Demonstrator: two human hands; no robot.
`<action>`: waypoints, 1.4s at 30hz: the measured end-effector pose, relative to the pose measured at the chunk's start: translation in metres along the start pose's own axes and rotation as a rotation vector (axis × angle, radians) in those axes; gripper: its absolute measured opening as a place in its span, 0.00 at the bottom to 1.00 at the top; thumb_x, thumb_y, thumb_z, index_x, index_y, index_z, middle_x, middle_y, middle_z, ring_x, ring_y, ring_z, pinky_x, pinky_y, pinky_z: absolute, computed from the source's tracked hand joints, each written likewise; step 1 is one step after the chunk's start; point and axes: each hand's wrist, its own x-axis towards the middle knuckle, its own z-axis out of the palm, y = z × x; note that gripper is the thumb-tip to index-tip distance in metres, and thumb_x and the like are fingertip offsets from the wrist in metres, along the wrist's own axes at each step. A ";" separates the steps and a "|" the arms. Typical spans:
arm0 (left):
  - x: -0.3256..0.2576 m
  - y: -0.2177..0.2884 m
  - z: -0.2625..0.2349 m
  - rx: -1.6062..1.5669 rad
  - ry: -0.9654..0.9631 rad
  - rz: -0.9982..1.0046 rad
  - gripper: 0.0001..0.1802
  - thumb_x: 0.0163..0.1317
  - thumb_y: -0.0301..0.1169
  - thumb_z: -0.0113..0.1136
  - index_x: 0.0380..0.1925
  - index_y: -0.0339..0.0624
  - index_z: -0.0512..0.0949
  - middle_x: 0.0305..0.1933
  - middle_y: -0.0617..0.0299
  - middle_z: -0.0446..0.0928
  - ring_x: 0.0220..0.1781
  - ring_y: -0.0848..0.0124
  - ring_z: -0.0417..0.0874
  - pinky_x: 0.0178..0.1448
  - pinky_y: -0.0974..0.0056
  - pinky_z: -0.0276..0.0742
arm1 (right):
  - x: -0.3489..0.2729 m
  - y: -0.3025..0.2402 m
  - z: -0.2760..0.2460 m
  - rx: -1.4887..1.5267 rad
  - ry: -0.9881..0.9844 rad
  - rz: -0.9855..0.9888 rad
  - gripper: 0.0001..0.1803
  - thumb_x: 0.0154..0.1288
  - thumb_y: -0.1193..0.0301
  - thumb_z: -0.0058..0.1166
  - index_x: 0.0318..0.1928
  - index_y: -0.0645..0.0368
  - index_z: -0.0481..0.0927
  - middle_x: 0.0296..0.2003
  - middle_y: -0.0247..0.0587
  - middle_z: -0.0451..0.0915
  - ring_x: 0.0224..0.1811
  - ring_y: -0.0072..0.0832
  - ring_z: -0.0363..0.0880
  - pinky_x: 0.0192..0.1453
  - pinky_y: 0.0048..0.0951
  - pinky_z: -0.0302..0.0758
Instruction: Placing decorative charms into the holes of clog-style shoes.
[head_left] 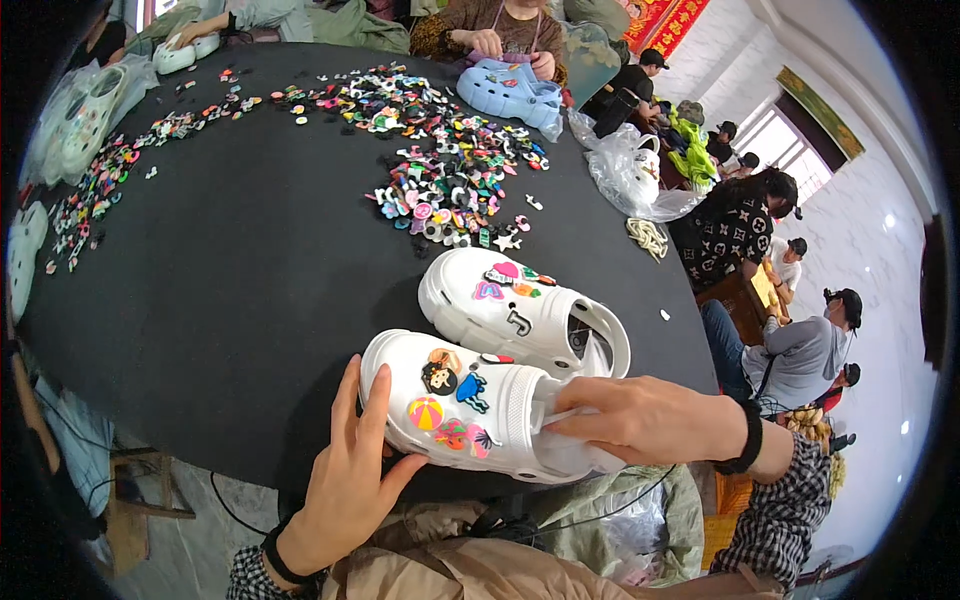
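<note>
A white clog (400,372) with colourful charms on its upper lies near the table's front edge, toe to the left. My left hand (345,480) grips its toe end, fingers at the tip and thumb against the near side. At the heel opening, my right hand (630,415) pinches thin translucent white wrapping (575,452); its fingertips are partly hidden inside the clog. Just behind lies a second white clog (465,295), also carrying charms, with similar wrapping showing in its opening.
Loose charms (440,185) are heaped across the dark round table (230,300). At the far side a person handles a blue clog (510,92). Bagged white clogs stand at the left (85,125) and right (640,170), the latter beside coiled cream cord (648,238).
</note>
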 end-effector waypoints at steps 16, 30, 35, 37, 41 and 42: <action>0.011 -0.011 -0.003 -0.146 0.151 0.024 0.36 0.77 0.40 0.49 0.76 0.29 0.55 0.79 0.30 0.50 0.80 0.36 0.53 0.81 0.45 0.51 | 0.099 -0.025 0.051 0.806 0.315 0.163 0.29 0.76 0.68 0.52 0.73 0.63 0.64 0.63 0.52 0.71 0.64 0.41 0.70 0.58 0.32 0.73; -0.007 0.023 0.037 0.323 0.217 0.453 0.38 0.56 0.58 0.71 0.60 0.47 0.75 0.60 0.50 0.77 0.62 0.55 0.81 0.72 0.35 0.65 | 0.037 -0.035 0.005 0.158 0.550 0.049 0.21 0.68 0.65 0.62 0.56 0.64 0.78 0.42 0.50 0.82 0.44 0.50 0.83 0.44 0.43 0.81; 0.000 0.023 0.038 0.420 0.241 0.452 0.29 0.56 0.36 0.68 0.58 0.46 0.75 0.56 0.51 0.77 0.59 0.56 0.81 0.73 0.33 0.62 | 0.018 -0.005 0.005 -0.223 0.593 0.238 0.29 0.58 0.67 0.70 0.60 0.61 0.78 0.47 0.47 0.81 0.40 0.43 0.84 0.41 0.40 0.82; 0.001 0.029 0.034 0.396 0.214 0.442 0.29 0.55 0.36 0.69 0.58 0.46 0.75 0.56 0.52 0.77 0.61 0.56 0.80 0.73 0.32 0.62 | 0.013 0.019 0.018 -0.297 0.574 0.333 0.36 0.56 0.70 0.71 0.65 0.61 0.73 0.55 0.50 0.75 0.37 0.42 0.84 0.40 0.38 0.83; 0.006 0.026 0.016 0.322 0.109 0.451 0.28 0.51 0.37 0.71 0.54 0.47 0.77 0.57 0.53 0.74 0.65 0.55 0.76 0.73 0.29 0.61 | 0.019 0.048 0.039 0.236 0.622 0.359 0.32 0.58 0.79 0.63 0.65 0.62 0.74 0.52 0.49 0.76 0.33 0.34 0.84 0.38 0.32 0.82; 0.008 0.025 -0.001 0.354 -0.038 0.429 0.29 0.46 0.37 0.74 0.51 0.48 0.79 0.58 0.54 0.74 0.68 0.53 0.73 0.74 0.30 0.60 | 0.023 0.048 0.039 0.305 0.616 0.377 0.31 0.58 0.78 0.62 0.64 0.64 0.74 0.52 0.50 0.75 0.33 0.32 0.83 0.38 0.30 0.82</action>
